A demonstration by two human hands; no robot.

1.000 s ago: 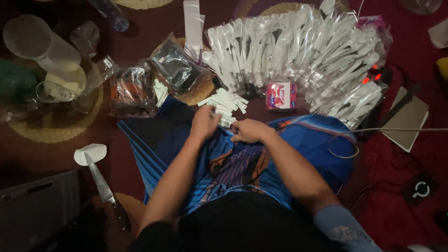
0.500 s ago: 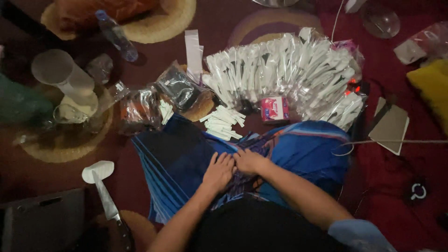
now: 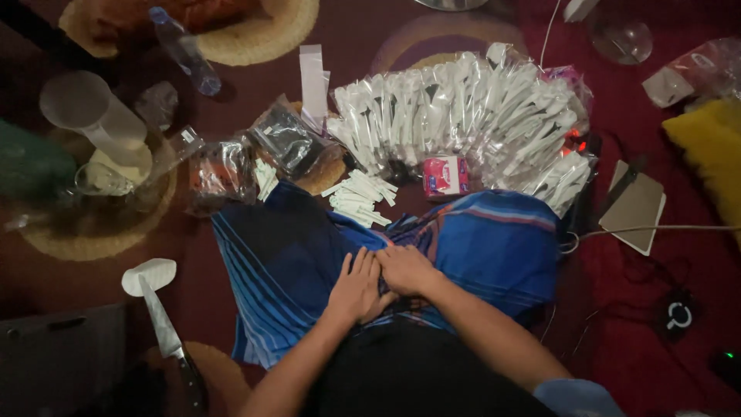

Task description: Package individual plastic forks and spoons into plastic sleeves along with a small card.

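Both hands, left (image 3: 356,287) and right (image 3: 407,270), rest together on the blue striped cloth (image 3: 463,247) over the lap; fingers flat, gripping nothing. Small white sachets (image 3: 359,199) lie at 12 o'clock (reach forward, take 1 cleanly).

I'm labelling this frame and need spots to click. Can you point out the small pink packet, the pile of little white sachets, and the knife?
pink packet (image 3: 444,176), head view, middle of its front face.
white sachets (image 3: 361,198), head view, centre of the pile.
knife (image 3: 160,323), head view, middle of the blade.
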